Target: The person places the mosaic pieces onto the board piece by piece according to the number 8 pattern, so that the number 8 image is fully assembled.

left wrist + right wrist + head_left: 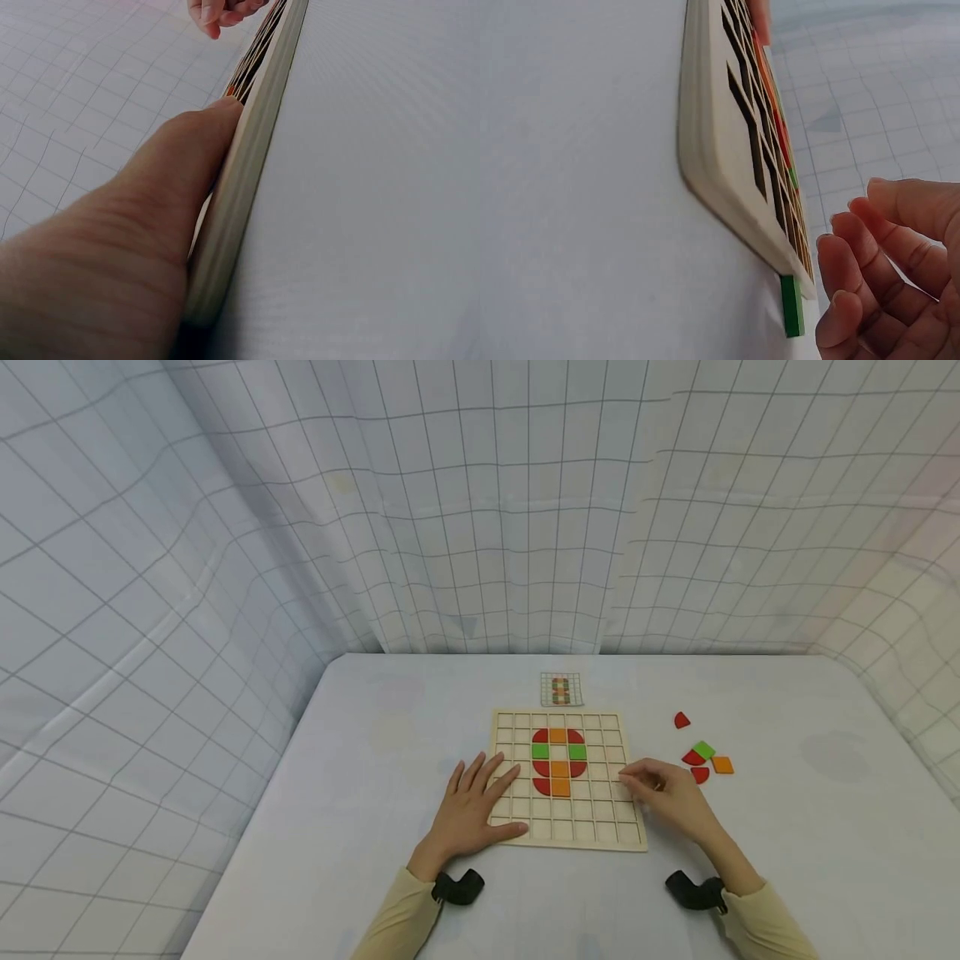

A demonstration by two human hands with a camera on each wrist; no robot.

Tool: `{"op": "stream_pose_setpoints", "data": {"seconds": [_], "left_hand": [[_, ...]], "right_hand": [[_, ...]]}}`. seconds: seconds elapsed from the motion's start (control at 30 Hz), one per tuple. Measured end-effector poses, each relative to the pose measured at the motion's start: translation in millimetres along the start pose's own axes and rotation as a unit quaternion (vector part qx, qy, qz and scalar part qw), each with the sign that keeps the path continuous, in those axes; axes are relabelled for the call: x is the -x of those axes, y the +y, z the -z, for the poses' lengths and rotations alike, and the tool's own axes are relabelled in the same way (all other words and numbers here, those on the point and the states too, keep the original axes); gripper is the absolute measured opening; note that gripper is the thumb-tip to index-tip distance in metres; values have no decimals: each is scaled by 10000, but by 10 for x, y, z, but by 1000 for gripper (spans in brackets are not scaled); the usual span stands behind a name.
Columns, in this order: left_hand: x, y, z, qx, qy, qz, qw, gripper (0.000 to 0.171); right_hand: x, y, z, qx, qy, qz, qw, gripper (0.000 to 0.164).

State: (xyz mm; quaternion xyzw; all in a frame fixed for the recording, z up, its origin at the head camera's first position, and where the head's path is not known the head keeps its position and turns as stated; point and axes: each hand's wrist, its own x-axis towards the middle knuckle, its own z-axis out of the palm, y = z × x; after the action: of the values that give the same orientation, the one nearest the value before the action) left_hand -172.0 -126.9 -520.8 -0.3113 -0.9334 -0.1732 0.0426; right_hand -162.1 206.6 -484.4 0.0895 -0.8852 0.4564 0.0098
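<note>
A pale wooden board (600, 835) with a raised square grid lies on the table. Red rounded tiles (542, 787), orange square tiles (560, 787) and two green square tiles (577, 752) sit in its cells. With fingers spread, my left hand (467, 814) rests on the board's left side; its thumb (195, 142) lies over the near edge. My right hand (670, 797) hovers at the right edge, fingers loosely bent and thumb tip close to the index fingertip. Nothing shows between these fingertips in the right wrist view. A green piece (792, 306) appears beside the board there.
Right of the board lie loose tiles: red quarter-round ones (681, 720), a green one (703, 749) and an orange one (722, 765). A small card (561, 690) with a coloured grid pattern lies behind the board. White gridded curtains (487, 527) surround the table.
</note>
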Motion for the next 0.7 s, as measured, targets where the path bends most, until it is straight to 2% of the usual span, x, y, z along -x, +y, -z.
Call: {"op": "stream_pose_setpoints", "data": {"seconds": [0.17, 0.3, 0.5, 0.7], "left_hand": [[-5, 5, -8, -16, -75, 45, 10000, 83], [-8, -1, -5, 1, -106, 58, 9999, 83], [-8, -7, 0, -12, -65, 35, 10000, 82], [-11, -4, -2, -79, -156, 107, 9998, 83]], "right_hand": [[67, 70, 86, 143, 190, -176, 9996, 16], [97, 67, 76, 92, 220, -194, 9995, 14], [64, -83, -101, 140, -26, 238, 9996, 7], [-87, -320, -394, 721, -438, 758, 9935, 7]]}}
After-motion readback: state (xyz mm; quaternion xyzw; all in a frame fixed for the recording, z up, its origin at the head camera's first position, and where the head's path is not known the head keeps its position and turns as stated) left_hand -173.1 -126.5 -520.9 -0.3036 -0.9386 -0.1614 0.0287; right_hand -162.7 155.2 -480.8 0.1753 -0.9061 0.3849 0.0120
